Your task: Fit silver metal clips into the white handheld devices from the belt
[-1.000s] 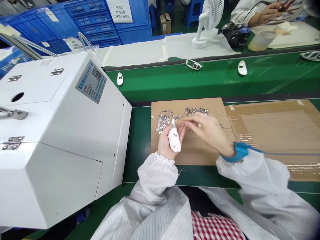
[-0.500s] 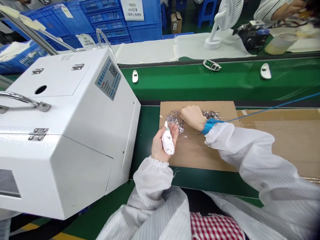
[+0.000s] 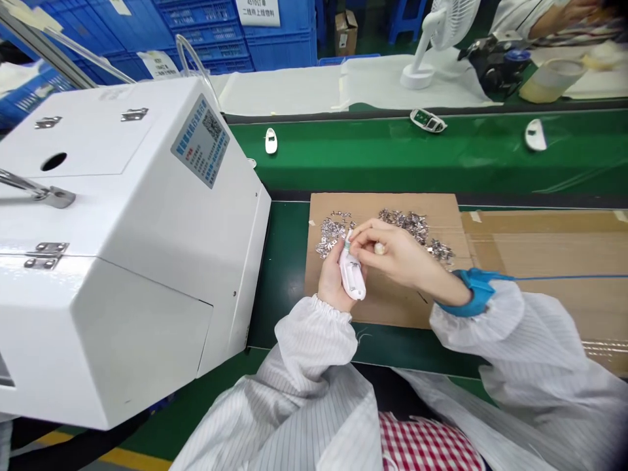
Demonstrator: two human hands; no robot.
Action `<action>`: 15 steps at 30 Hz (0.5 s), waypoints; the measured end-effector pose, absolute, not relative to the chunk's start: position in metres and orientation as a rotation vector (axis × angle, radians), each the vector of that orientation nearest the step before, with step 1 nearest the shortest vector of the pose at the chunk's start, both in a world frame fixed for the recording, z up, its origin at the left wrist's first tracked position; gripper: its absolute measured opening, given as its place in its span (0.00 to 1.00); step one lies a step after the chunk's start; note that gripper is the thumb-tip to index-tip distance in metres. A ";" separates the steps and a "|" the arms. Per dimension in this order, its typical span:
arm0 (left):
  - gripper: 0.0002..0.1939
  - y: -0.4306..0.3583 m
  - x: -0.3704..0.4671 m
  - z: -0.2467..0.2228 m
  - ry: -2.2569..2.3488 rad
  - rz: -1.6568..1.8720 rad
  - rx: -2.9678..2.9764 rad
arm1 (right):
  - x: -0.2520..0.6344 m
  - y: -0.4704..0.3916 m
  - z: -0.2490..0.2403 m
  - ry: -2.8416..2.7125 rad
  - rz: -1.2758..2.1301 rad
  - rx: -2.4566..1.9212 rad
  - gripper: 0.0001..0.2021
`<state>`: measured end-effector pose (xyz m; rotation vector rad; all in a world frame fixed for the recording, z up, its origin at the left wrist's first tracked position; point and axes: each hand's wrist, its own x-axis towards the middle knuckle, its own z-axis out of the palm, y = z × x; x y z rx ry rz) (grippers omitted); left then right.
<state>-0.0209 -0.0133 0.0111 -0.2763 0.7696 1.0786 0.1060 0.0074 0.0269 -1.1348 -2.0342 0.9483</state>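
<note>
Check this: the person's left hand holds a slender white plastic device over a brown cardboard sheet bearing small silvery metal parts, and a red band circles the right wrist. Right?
The band around the right wrist is blue, not red, as the head view shows. The left hand does hold the white plastic device over the cardboard sheet bearing silvery metal parts.

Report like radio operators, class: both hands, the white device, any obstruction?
Left hand holding white device. Right hand at its narrow end; whether pinching anything, unclear. Loose metal parts on cardboard; no obstruction seen.
</note>
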 end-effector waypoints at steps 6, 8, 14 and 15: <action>0.14 -0.017 -0.014 0.020 0.781 1.069 -0.249 | 0.110 0.001 0.021 -2.088 0.951 -1.175 0.08; 0.14 -0.017 -0.014 0.022 0.772 1.069 -0.256 | 0.109 0.000 0.020 -2.117 0.948 -1.179 0.08; 0.14 -0.019 -0.011 0.020 0.775 1.042 -0.262 | 0.114 -0.002 0.031 -2.040 0.886 -1.269 0.07; 0.14 -0.020 -0.009 0.018 0.776 1.041 -0.281 | 0.119 -0.003 0.039 -1.952 0.853 -1.293 0.09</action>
